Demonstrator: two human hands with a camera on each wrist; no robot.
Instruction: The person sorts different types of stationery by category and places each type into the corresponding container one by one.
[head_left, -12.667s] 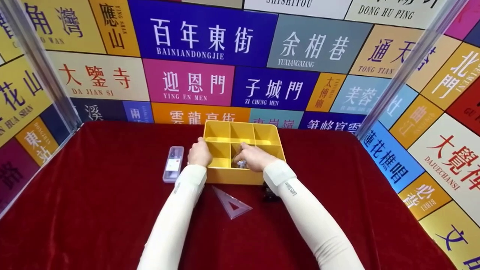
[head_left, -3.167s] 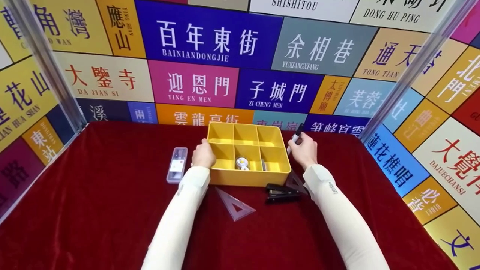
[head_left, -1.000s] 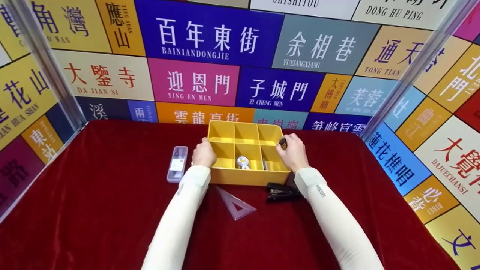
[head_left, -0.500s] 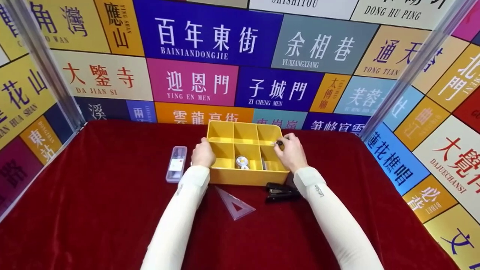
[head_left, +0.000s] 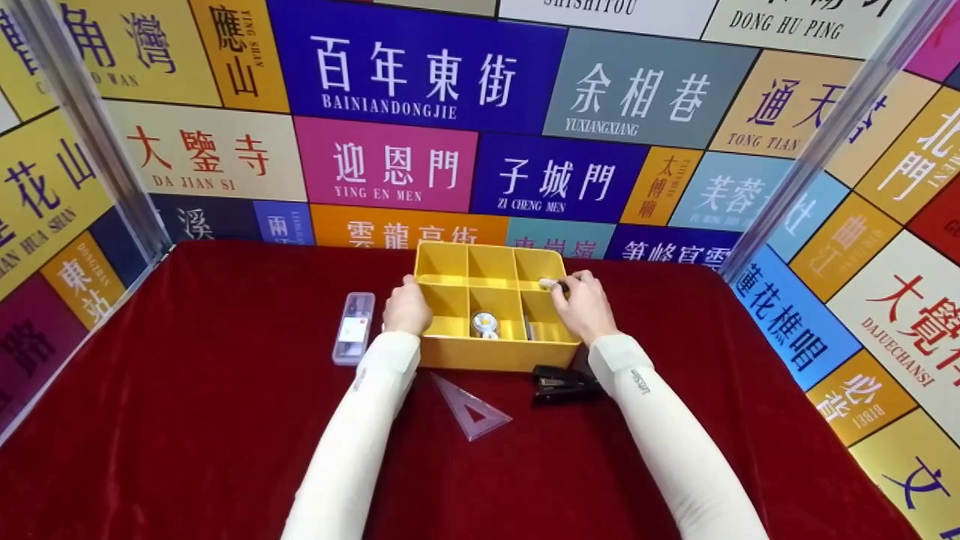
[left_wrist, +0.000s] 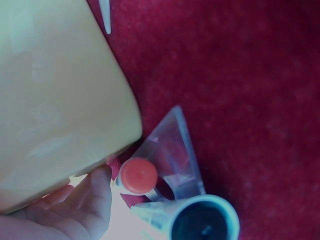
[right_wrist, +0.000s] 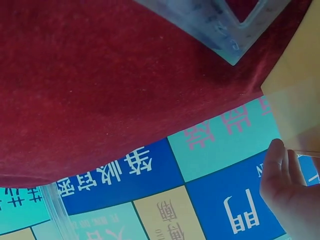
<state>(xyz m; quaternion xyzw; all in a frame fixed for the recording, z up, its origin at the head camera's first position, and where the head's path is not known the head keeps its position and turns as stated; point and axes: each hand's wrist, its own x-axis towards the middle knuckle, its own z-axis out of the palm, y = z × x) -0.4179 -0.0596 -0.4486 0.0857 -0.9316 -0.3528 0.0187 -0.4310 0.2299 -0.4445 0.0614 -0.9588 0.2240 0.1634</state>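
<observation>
1. Toward the back of the red-covered tabletop (head_left: 225, 412), a yellow box (head_left: 495, 355) with six compartments sits between a person's two hands.
2. On the box's left wall, the left hand (head_left: 407, 306) holds the rim in a narrow grip, probably to stop the box sliding while the other hand works.
3. Above the right end of the box, the right hand (head_left: 587, 306) pinches a black-and-white pen-like item (head_left: 547, 283). Its pale end points left over the back right compartment; the grip seems placed to leave that end free. Fingers hide the rest.
4. Inside the front middle compartment is a round white object (head_left: 484, 322) with a yellow centre. A smaller white piece lies just in front; whether they touch is unclear.
5. Inside the front right compartment, a thin grey item (head_left: 528, 328) stands close against the divider, its kind unclear.
6. Left of the box, a clear case (head_left: 352, 328) with a white label holds dark shapes too blurred to name.
7. Before the box, a clear set square (head_left: 454, 395) lies flat; a black stapler (head_left: 570, 391) rests near its right corner.
8. Beside the box in the left wrist view are an orange-capped stick (left_wrist: 139, 176) and a white hollow cylinder (left_wrist: 160, 218).
</observation>
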